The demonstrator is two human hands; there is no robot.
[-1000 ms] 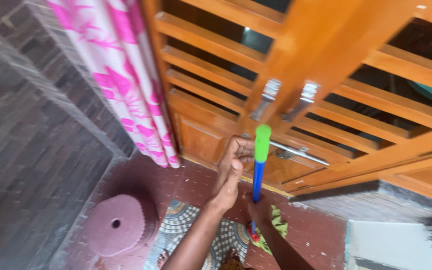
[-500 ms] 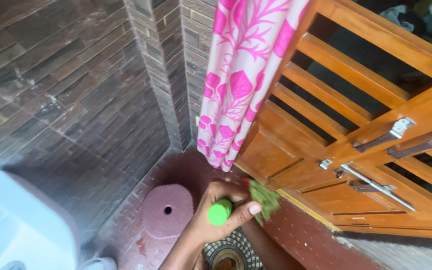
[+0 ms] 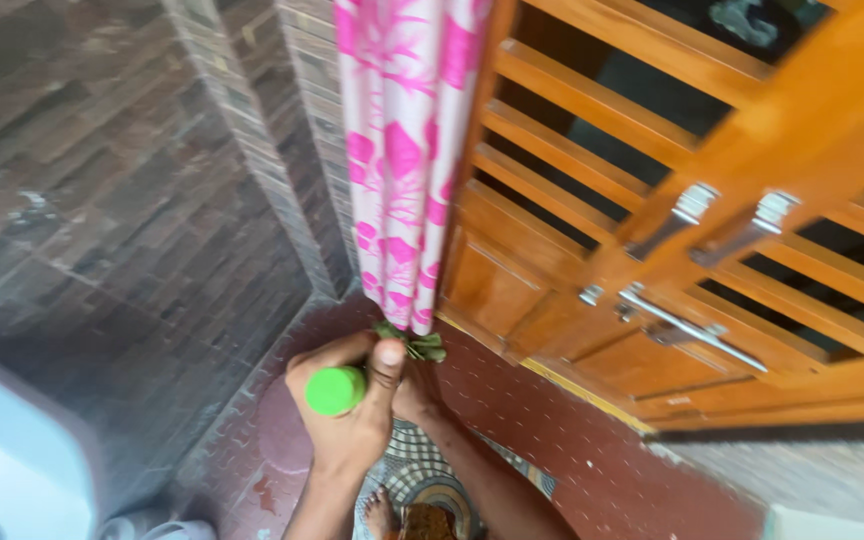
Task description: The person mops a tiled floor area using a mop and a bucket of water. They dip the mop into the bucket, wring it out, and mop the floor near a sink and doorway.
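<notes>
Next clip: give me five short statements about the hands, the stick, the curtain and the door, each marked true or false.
1. The left hand grips a stick with a green end. True.
2. The curtain is plain blue. False: it is white with pink leaf shapes.
3. The green cloth sits at the lower edge of the curtain. True.
4. The wooden door is one solid panel with no gaps. False: its upper part is slatted, with open gaps between the bars.
5. The right hand rests on the door's metal bolt. False: it is down by the green cloth, apart from the bolt, and largely hidden behind the left hand.
</notes>
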